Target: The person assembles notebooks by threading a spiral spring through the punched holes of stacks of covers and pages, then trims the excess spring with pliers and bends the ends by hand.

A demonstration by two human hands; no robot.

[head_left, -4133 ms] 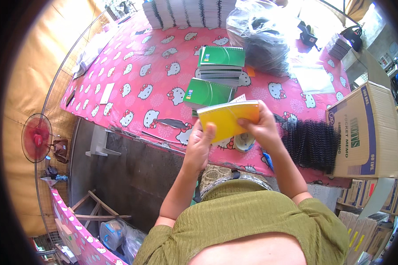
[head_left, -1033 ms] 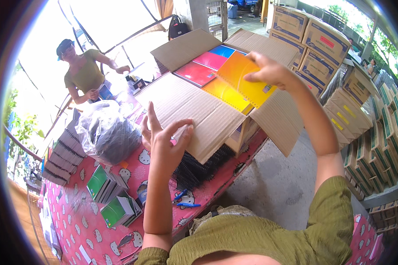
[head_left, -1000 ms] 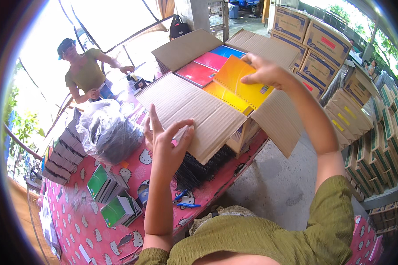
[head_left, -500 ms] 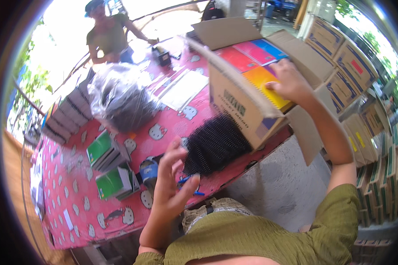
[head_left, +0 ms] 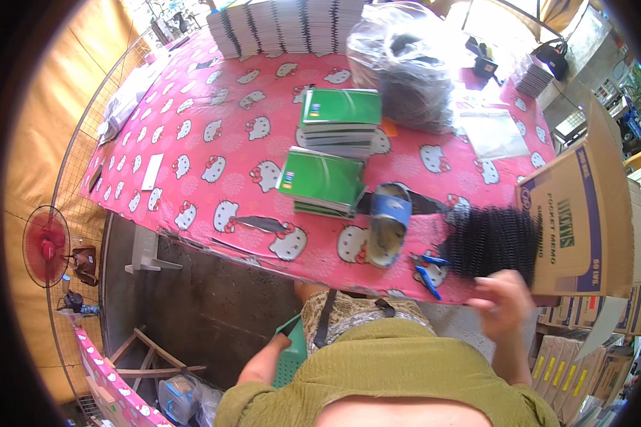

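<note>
My left hand [head_left: 282, 341] is low beside my hip, closed on the edge of a green plastic stool [head_left: 290, 361]; its fingers are partly hidden. My right hand [head_left: 504, 302] hovers at the table's front edge, slightly blurred, fingers loosely apart and nothing visible in them. Just beyond it lies a bundle of black spiral binding coils [head_left: 493, 242]. Two blue pen-like tools [head_left: 429, 282] lie left of the coils, beside a blue slipper [head_left: 389, 224]. Two stacks of green-covered notebooks, a nearer stack [head_left: 323, 181] and a farther stack [head_left: 342, 117], stand farther left.
An open cardboard carton [head_left: 573, 213] stands at the table's right end. A clear plastic bag of dark material [head_left: 406, 71] and a row of bound notebooks [head_left: 285, 28] are at the back. A red fan [head_left: 48, 248] stands left; more cartons [head_left: 570, 370] are stacked lower right.
My view has swung left and down. My right hand has left the colourful notebooks in the carton and come back to the table edge. My left hand has dropped from above the table to the stool.
</note>
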